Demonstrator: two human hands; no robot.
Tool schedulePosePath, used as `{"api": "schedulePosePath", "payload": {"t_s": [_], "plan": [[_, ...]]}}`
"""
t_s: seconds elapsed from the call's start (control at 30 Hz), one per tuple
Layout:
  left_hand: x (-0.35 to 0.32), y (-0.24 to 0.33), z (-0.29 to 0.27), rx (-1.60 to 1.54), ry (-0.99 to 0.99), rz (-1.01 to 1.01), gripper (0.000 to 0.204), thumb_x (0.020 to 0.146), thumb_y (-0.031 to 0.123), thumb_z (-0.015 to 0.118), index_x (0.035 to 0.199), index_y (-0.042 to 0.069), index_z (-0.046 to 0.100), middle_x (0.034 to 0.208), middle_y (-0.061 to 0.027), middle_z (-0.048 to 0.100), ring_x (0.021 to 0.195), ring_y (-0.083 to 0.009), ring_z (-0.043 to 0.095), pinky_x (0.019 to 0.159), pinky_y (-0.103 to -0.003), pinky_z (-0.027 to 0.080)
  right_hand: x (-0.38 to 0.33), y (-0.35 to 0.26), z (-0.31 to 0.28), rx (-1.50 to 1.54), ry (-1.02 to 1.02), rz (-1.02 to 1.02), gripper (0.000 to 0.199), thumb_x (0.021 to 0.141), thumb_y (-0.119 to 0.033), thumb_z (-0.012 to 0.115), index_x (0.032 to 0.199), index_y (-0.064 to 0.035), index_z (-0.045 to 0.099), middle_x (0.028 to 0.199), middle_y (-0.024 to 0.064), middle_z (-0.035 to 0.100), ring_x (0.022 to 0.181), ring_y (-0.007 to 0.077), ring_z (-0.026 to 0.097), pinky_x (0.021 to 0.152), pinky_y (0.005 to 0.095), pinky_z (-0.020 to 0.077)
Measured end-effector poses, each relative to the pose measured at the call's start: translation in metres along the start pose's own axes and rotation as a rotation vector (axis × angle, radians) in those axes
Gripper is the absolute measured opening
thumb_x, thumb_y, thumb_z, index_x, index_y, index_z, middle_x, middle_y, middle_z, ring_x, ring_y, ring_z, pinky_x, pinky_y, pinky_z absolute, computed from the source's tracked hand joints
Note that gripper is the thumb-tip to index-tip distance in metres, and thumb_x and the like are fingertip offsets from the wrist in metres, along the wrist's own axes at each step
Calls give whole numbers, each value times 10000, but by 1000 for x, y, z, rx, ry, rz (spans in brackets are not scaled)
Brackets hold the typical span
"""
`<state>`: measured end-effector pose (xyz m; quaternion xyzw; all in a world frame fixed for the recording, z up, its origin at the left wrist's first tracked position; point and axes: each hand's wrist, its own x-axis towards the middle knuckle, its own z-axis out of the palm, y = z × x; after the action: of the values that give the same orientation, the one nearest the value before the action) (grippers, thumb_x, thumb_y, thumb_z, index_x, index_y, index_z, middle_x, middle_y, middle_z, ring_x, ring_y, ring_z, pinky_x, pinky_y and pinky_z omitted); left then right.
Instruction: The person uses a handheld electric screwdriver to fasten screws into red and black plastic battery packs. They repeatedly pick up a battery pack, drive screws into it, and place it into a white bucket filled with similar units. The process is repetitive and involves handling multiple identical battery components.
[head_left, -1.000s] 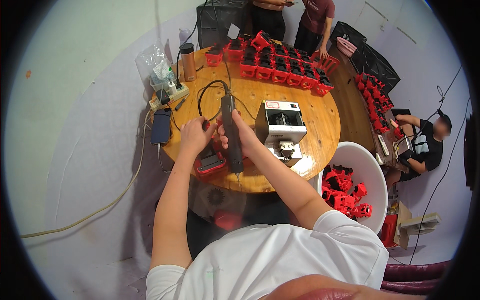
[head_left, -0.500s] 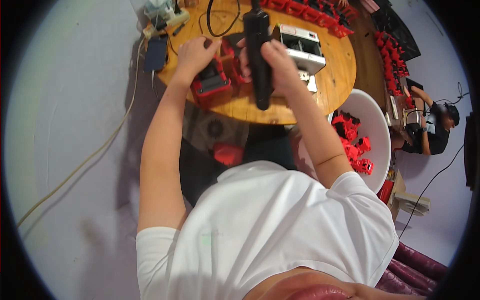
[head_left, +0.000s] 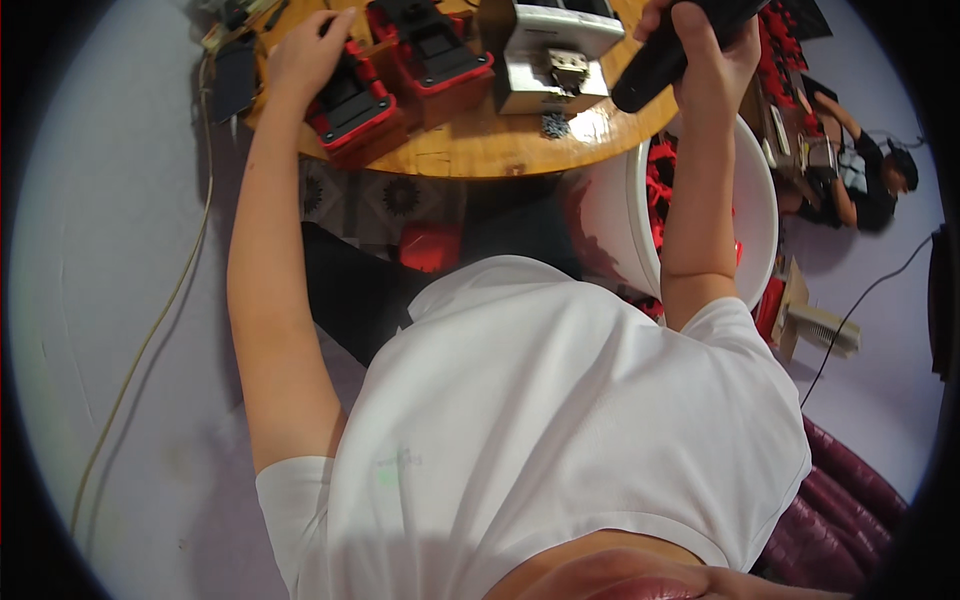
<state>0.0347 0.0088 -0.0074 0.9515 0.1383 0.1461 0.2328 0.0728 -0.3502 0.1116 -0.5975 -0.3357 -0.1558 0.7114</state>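
My right hand is wrapped around a thick black electric screwdriver, held tilted above the table's right side. My left hand grips the far left side of a red-and-black plastic casing at the table's near edge; some fingertips are hidden. Right beside it stands a second red-and-black casing. Between that casing and the screwdriver is a silver metal screw feeder with a small metal fitting on its front. A little pile of small screws lies before it.
The round wooden table curves in front of me. A white tub with red plastic parts stands by its right side. A dark flat box sits left of the table. Further right, another person sits at work. A cable hangs along the left wall.
My right hand has carried the screwdriver rightward, away from the casings, and tilted it. My left hand stays on its casing. The whole view has shifted, so the table sits higher.
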Motion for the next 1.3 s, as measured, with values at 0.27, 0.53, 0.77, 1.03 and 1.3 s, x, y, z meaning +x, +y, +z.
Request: {"api": "schedulePosePath", "payload": {"t_s": [0.27,0.53,0.77,1.03,1.3], "plan": [[3,3,4,-53,-18,-15,575,897,628,454,1159,170,682,1087,-119,701,1067,-337,631,937,-409,452,2,31,6,44,28,-126,357,869,-125,723,1125,-33,492,789,60,601,632,125,593,547,275,493],[1,2,1,-51,-29,-25,557,902,621,459,1149,175,683,1091,-123,699,1066,-332,630,940,-414,448,-7,63,6,-36,77,-266,354,878,-152,728,1109,-50,481,780,33,583,621,93,555,545,241,465],[1,3,2,-53,-18,-28,555,903,620,460,1146,175,683,1076,-123,702,1059,-335,632,943,-417,443,-17,70,9,2,60,-242,368,892,-110,703,1149,-53,446,787,39,577,605,94,546,532,237,461],[3,2,3,-24,-16,-16,551,906,617,453,1149,182,687,1084,-124,700,1065,-336,630,940,-421,446,-23,75,9,8,85,-237,349,884,-71,701,1131,-48,455,790,37,579,610,94,555,524,236,465],[-2,7,5,32,44,193,401,926,444,494,1220,220,649,1091,-122,689,1052,-332,629,895,-446,469,7,47,29,73,30,72,320,902,-216,704,1070,-46,490,746,30,567,587,101,558,520,262,467]]}}
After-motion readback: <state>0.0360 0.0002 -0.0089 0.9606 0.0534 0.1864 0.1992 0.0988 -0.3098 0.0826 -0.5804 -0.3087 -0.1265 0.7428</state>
